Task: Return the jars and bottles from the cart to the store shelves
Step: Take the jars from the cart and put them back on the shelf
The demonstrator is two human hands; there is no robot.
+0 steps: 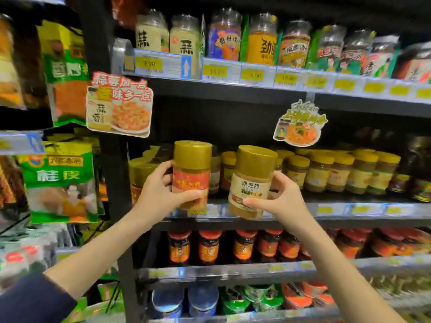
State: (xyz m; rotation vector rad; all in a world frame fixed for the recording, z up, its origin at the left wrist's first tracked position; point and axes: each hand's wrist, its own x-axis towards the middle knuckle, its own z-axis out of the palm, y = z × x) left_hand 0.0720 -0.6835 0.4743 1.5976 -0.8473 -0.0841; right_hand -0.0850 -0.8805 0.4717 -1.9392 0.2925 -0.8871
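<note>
My left hand [161,190] grips a gold-capped jar with a red label [191,169], held upright in front of the middle shelf [291,213]. My right hand [277,199] grips a second gold-capped jar with a cream label [251,180], tilted slightly right, just beside the first. Both jars hover at the shelf's front edge, ahead of a row of similar gold-lidded jars [326,171]. The cart is out of view.
The top shelf holds clear-lidded seasoning jars [224,36]. Below are red-capped sauce jars [210,245], then cups and tubs at the bottom. Green spice packets [60,180] hang at left. Two promo tags [119,106] stick out from the shelf edge above.
</note>
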